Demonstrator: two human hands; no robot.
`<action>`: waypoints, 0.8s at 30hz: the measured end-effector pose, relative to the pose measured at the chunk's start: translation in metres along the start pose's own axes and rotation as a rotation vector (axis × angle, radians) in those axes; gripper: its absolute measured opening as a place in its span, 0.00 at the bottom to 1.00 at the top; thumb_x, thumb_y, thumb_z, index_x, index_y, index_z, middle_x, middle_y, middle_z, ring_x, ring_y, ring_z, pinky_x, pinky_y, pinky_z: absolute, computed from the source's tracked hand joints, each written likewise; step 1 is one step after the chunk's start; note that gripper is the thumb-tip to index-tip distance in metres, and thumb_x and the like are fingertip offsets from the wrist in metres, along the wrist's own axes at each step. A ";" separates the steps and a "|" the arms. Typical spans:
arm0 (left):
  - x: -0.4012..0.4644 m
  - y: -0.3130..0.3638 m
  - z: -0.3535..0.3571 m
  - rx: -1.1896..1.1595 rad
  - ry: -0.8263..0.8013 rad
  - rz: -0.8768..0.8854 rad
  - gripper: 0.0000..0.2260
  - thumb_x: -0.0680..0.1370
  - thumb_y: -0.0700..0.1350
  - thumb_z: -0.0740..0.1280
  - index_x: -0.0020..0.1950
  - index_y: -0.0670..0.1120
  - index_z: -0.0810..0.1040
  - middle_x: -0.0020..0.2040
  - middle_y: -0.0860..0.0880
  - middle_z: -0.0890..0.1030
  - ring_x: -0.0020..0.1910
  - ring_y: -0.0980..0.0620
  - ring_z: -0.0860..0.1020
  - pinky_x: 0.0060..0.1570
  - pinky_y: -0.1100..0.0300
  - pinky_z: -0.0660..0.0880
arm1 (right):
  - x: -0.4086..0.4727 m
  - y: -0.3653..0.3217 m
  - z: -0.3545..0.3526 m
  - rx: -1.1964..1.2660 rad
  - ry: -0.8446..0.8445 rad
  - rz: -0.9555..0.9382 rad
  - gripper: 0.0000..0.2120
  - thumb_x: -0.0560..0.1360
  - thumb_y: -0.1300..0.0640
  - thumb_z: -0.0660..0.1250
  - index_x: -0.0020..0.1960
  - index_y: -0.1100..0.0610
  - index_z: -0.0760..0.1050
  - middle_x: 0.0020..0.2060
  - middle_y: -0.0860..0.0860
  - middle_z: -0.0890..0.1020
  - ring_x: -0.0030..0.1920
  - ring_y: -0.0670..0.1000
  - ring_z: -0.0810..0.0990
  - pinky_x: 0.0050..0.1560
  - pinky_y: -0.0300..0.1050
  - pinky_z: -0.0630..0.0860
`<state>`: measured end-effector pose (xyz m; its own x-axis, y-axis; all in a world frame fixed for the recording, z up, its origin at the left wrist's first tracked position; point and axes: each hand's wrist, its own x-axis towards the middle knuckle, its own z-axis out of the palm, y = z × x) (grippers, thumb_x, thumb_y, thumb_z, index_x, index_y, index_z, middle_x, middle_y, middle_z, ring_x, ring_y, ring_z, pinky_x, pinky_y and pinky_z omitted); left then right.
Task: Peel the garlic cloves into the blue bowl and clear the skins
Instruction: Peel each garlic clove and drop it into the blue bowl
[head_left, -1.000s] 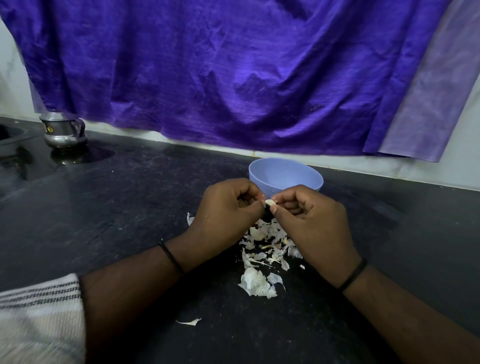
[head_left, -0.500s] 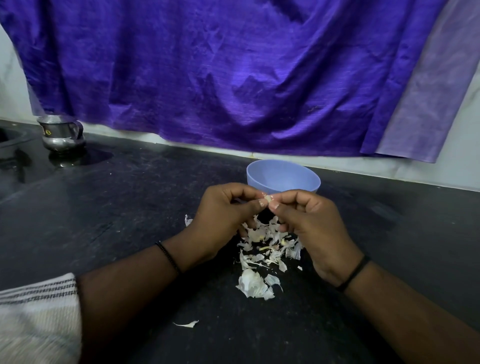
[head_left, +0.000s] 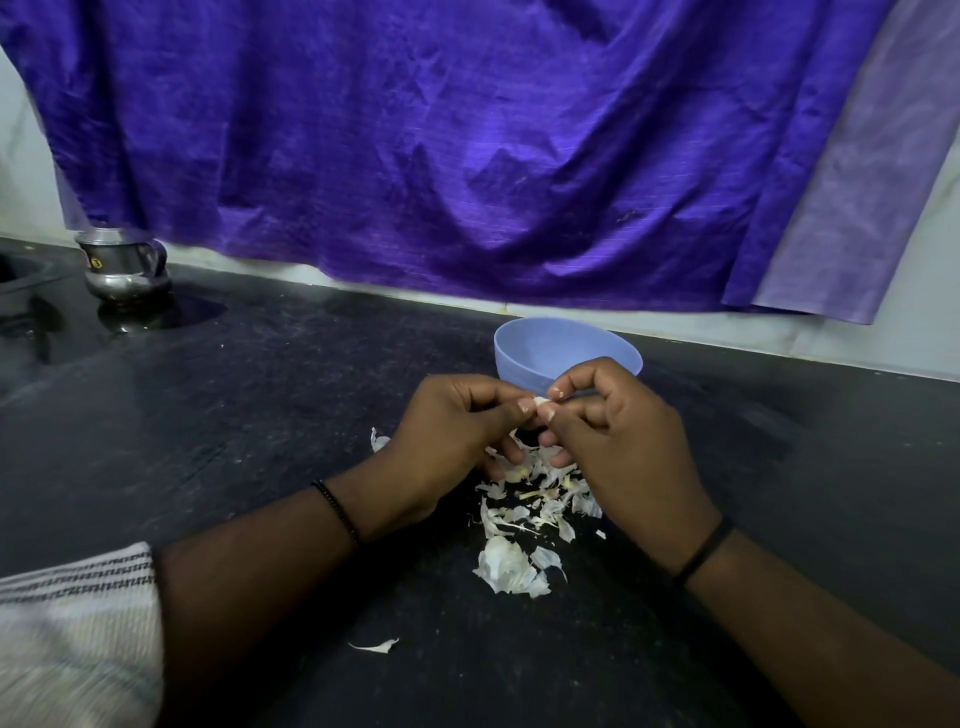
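Both hands meet just above the dark countertop (head_left: 260, 415), w/ a small pale garlic clove (head_left: 540, 401) pinched between them. Left hand (head_left: 447, 441) has fingers curled, thumb and forefinger tips nipping the clove's left end; right hand (head_left: 618, 447) is curled too, thumb & forefinger tips on its right end, other fingers tucked under. Clove is mostly hidden by fingertips, so can't tell how much skin is left on it. Blue bowl (head_left: 519, 348) stands upright directly behind the hands, near the wall edge; right-hand knuckles overlap its front rim in view, contents not visible. Pile of white garlic skins (head_left: 519, 519) lies on the counter under and in front of the hands, biggest piece nearest the camera; one stray skin (head_left: 375, 646) sits apart toward the front-left, another scrap (head_left: 378, 440) just left of the left hand. Steel jug (head_left: 124, 265) at far left has a small round yellow sticker, writing too small to read. Purple cloth (head_left: 467, 145) hangs across the wall behind. Black bands on both wrists; striped sleeve (head_left: 78, 623) at lower left.
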<state>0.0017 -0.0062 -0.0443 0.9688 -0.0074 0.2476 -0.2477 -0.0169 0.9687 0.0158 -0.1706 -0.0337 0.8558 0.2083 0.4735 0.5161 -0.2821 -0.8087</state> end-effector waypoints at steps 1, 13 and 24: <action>0.000 0.000 0.000 0.011 0.005 0.017 0.06 0.78 0.38 0.69 0.52 0.38 0.84 0.45 0.39 0.85 0.35 0.44 0.80 0.29 0.56 0.76 | -0.001 0.001 0.000 -0.058 -0.001 -0.051 0.05 0.76 0.58 0.72 0.47 0.54 0.76 0.33 0.46 0.85 0.34 0.44 0.84 0.35 0.42 0.81; -0.003 -0.001 0.005 0.069 -0.075 -0.021 0.06 0.79 0.40 0.68 0.49 0.39 0.83 0.42 0.43 0.84 0.31 0.47 0.78 0.26 0.59 0.74 | 0.007 0.020 -0.004 -0.413 0.013 -0.416 0.05 0.77 0.60 0.69 0.46 0.53 0.74 0.39 0.44 0.76 0.40 0.44 0.73 0.39 0.43 0.71; -0.007 0.006 0.008 0.103 -0.043 -0.069 0.10 0.81 0.38 0.66 0.40 0.42 0.81 0.33 0.45 0.82 0.24 0.50 0.75 0.23 0.59 0.72 | 0.008 0.023 0.005 -0.459 -0.016 -0.464 0.09 0.76 0.66 0.66 0.45 0.53 0.70 0.39 0.45 0.72 0.41 0.47 0.70 0.38 0.44 0.69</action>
<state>-0.0063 -0.0139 -0.0401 0.9832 -0.0452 0.1768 -0.1811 -0.1214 0.9759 0.0340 -0.1702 -0.0502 0.5421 0.4177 0.7291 0.7972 -0.5300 -0.2890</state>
